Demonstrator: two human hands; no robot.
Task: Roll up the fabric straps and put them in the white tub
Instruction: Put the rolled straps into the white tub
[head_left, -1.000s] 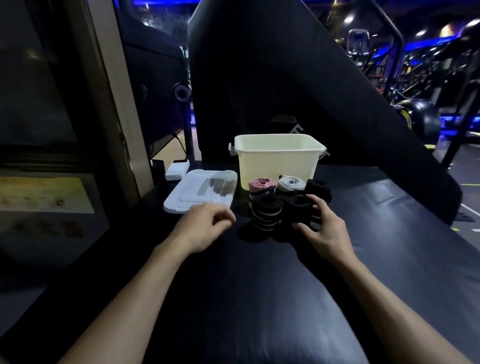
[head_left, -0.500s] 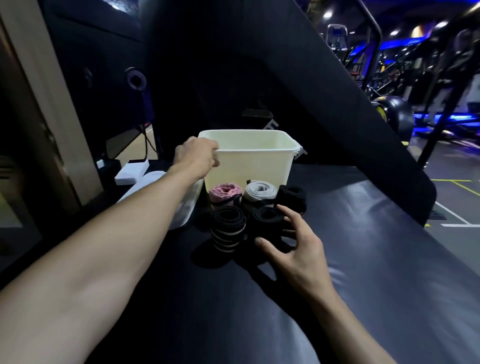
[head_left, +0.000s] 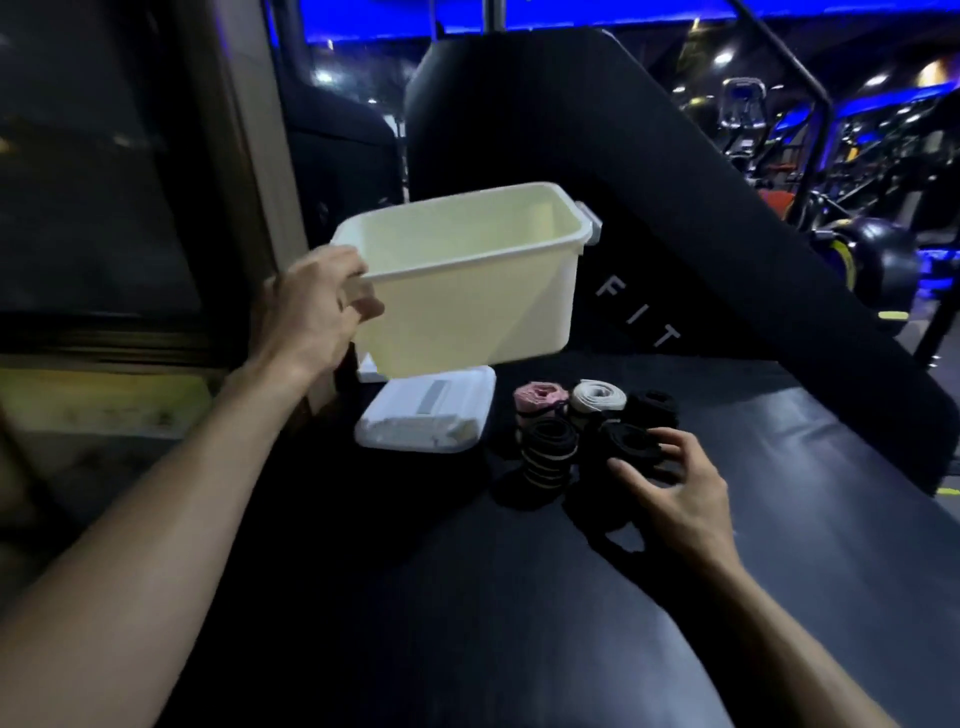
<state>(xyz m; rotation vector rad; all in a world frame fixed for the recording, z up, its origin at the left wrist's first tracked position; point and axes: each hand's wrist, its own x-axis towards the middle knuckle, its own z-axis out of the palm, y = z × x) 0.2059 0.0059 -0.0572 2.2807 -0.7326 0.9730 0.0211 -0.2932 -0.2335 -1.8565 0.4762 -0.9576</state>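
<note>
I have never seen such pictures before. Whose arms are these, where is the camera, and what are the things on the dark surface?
There is no machine here. A person wears one camera on the head, so you look forward and down along their own two bare arms. The left hand grips the near corner of the white tub and holds it tilted in the air; it looks empty inside. The right hand rests by a group of rolled fabric straps: a pink roll, a white roll and several black rolls. Its fingers touch one black roll. All rolls stand on the black padded surface. Beside them lies the tub's white lid. Gym equipment shows dimly behind.
</note>
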